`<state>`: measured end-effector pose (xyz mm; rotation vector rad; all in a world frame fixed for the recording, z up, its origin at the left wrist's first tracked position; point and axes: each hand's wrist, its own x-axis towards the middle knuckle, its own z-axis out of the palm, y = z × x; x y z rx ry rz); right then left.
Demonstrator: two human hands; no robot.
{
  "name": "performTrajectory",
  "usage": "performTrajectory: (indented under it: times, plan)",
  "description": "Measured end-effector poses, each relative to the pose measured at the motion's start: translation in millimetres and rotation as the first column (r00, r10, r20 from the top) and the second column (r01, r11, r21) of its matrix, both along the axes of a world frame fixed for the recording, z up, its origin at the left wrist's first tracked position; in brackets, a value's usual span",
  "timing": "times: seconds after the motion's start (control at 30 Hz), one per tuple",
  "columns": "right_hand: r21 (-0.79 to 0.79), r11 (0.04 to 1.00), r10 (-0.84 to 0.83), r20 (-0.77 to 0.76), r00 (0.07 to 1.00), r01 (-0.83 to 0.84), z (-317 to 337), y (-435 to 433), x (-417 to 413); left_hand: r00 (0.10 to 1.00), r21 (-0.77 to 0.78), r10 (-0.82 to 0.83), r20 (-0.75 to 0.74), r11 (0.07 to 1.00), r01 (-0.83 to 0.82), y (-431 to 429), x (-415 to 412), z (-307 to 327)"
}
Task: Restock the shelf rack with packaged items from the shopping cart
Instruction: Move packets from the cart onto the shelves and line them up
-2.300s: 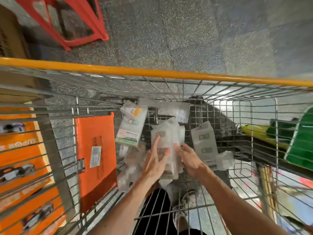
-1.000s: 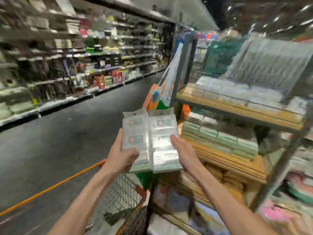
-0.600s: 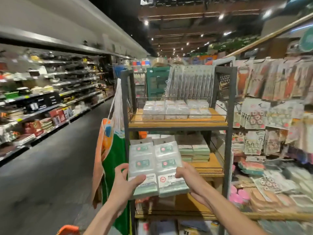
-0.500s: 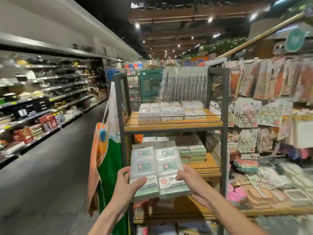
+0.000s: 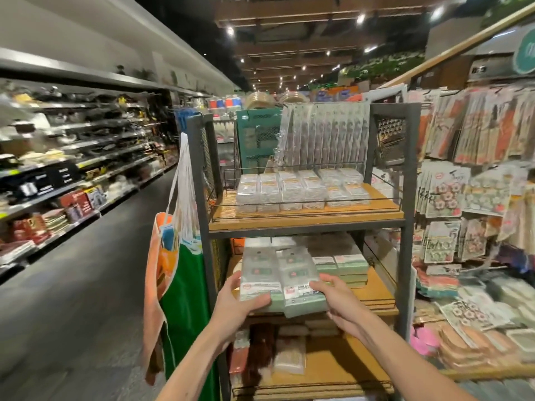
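Green-edged clear packets [image 5: 278, 276], two stacks side by side, sit at the front lip of the middle shelf [image 5: 379, 293] of the shelf rack [image 5: 405, 227]. I judge they are not yet set down.

Your left hand [image 5: 234, 302] grips the left stack's near corner at 7 o'clock. Its thumb lies flat across the top and its other fingers are curled underneath. Your right hand [image 5: 335, 296] pinches the right stack's near corner at 5 o'clock, thumb on top, with the fingers below mostly hidden.

Everything toward 12 o'clock reaches past your fingers unsupported. The likely failure is that the slick wrappers fan out and the upper packets slide off the far end. The two stacks could also part along their seam if your hands drift apart.

Watch the shelved stacks [image 5: 341, 267] just beside the load at 3 o'clock. A push angled that way would shove them askew.
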<state>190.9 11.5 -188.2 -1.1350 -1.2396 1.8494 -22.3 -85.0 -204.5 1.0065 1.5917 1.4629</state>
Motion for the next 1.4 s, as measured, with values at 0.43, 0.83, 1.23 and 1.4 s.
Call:
performTrajectory:
  times: [0.43, 0.83, 1.23, 1.4]
  plan:
    - [0.557, 0.747, -0.02, 0.565, 0.825, -0.364, -12, 83, -44, 0.883, -0.147, -0.023, -0.469, 0.988, -0.052, 85, -43, -11]
    - [0.579, 0.697, -0.222, 0.736, 0.64, -0.423, -36, 121, -71, 0.795, -0.243, -0.094, -0.599, 0.968, -0.068, 133, -66, -26]
    - [0.797, 0.534, -0.387, 0.528, 0.756, -0.284, -44, 86, -52, 0.743, -0.138, 0.001, -0.67, 0.982, -0.126, 97, -47, -20]
    - [0.848, 0.351, -0.209, 0.484, 0.85, -0.397, -60, -1, -69, 0.682, -0.115, 0.024, -0.731, 0.981, -0.157, -5, -47, -34]
